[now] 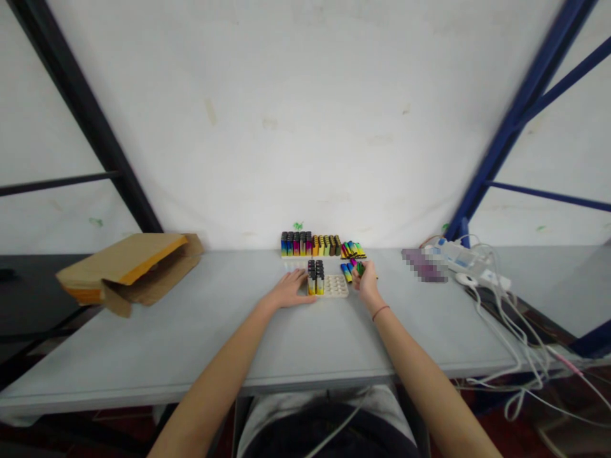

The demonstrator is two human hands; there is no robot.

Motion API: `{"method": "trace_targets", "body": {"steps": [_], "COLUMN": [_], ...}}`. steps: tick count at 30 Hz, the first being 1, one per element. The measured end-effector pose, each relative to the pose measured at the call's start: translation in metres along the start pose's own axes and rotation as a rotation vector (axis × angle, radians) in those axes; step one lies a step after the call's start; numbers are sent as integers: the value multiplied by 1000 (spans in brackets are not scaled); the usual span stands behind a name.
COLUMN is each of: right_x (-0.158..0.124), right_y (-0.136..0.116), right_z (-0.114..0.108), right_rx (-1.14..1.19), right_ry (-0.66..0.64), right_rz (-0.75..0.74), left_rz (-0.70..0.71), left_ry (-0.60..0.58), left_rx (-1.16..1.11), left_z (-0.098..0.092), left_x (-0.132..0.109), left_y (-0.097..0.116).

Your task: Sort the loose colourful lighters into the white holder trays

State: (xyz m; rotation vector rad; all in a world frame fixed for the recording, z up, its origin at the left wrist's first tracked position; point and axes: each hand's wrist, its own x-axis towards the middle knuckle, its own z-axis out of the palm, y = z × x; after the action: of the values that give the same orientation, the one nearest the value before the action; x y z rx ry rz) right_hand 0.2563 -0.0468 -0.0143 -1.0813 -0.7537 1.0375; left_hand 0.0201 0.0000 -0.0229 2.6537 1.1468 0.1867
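A pale tray with round holes lies near the middle of the table. Several black-topped lighters stand upright in its left part. My left hand is spread flat at the tray's left edge, holding nothing. Just right of the tray, my right hand is closed around a green lighter. Blue-and-yellow lighters lie beside that hand. Behind stand rows of multicoloured lighters and yellow-green ones, with more lighters lying in a pile to their right.
An open cardboard package lies on the left of the grey table. At the right are a blurred purple item, a white power strip and tangled cables. A wall rises behind, between metal posts.
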Motion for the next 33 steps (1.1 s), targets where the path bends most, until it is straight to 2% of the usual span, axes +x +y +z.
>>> {"method": "trace_targets", "body": {"steps": [3,8,16,24,33], "right_x": [0,-5,-6,-5,-2], "right_y": [-1,-1,-6,-1,-6], "right_z": [0,4,2,5,-3], "right_rx": [46,45,83,53,100], "right_ry": [73,106,56,102,25], "right_rz": [87,83,132,34,77], "left_rz": [1,12,-1,9,6], "left_ry": [6,0,-9,7,0], "left_rx": [6,8,13,-10,-6], "left_z": [1,1,-2,-2,-1], "left_x": [1,1,-1,-1,0], "left_y": [-2,-2,1,1,0]}}
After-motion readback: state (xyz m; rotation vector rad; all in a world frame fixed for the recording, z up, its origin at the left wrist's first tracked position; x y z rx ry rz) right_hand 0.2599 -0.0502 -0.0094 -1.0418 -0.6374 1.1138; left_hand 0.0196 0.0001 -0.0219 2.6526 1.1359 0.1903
